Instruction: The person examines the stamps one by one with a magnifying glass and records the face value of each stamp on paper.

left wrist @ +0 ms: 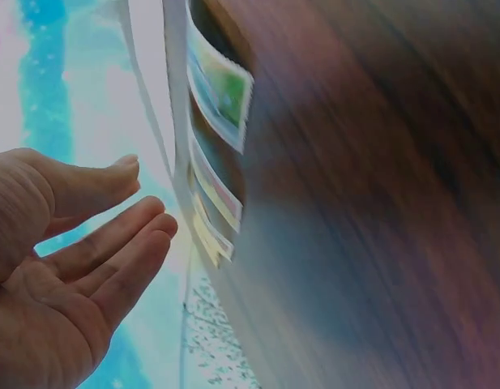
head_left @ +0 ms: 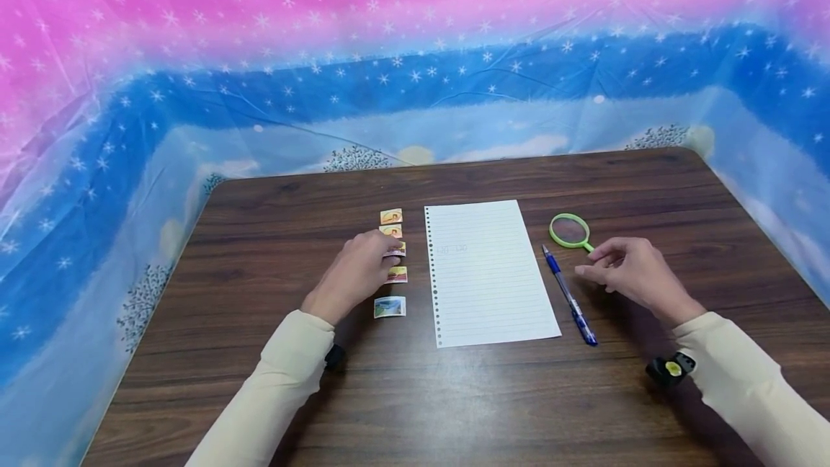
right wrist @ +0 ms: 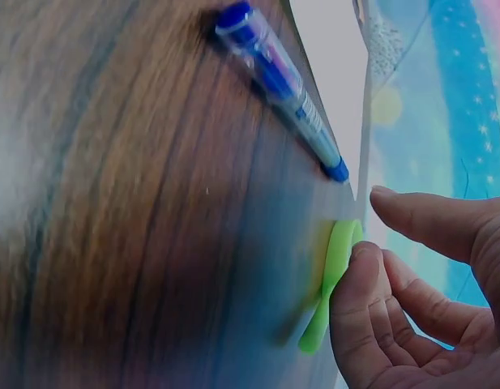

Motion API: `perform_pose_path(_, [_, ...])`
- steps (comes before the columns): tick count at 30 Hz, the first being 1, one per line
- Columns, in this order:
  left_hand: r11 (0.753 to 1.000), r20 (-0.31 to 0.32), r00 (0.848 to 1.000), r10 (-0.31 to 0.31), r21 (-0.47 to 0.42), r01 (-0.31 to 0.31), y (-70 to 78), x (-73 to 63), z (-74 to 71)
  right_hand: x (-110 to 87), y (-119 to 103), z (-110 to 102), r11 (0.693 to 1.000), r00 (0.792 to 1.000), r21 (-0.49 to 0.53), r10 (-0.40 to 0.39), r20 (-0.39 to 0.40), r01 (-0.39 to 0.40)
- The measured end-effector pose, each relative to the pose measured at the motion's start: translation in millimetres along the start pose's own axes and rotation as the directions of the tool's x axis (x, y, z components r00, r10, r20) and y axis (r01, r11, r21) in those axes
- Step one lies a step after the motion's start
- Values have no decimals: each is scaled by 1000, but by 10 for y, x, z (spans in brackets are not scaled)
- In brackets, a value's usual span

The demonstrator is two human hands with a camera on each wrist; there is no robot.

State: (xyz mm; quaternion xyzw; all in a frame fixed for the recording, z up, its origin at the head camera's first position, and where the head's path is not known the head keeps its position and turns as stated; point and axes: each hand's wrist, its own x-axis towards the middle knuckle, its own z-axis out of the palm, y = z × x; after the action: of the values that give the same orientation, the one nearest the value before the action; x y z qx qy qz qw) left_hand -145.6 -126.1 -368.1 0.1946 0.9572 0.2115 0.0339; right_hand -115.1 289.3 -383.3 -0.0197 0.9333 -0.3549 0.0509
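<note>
Left hand (head_left: 355, 272): grip narrowly parted; small rectangular printed paper stamps (head_left: 390, 307) beneath and beside.
Right hand (head_left: 638, 276): grip narrowly parted; green round-framed magnifying glass (head_left: 570, 230) just beyond.

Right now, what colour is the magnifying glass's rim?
The rim is light green, clearest in the head view.

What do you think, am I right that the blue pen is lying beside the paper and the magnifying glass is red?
Not quite: the magnifying glass is green, not red, as the head view shows. The blue pen does lie beside the paper.
</note>
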Motion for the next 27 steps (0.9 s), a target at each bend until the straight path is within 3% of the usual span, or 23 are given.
perform_pose_path(10, [994,77,991,108,-22,-107,215,-76,100,-24,-60,125,1000,997,-25,11,76,-9])
perform_pose_path(18, [978,176,962,209,-50,-203,366,-128,167,-30,-85,213,998,992,-60,17,125,-9])
perform_pose_path(27, [973,299,928,224,-11,-232,485,-117,236,-44,-94,250,999,987,-40,19,160,-13])
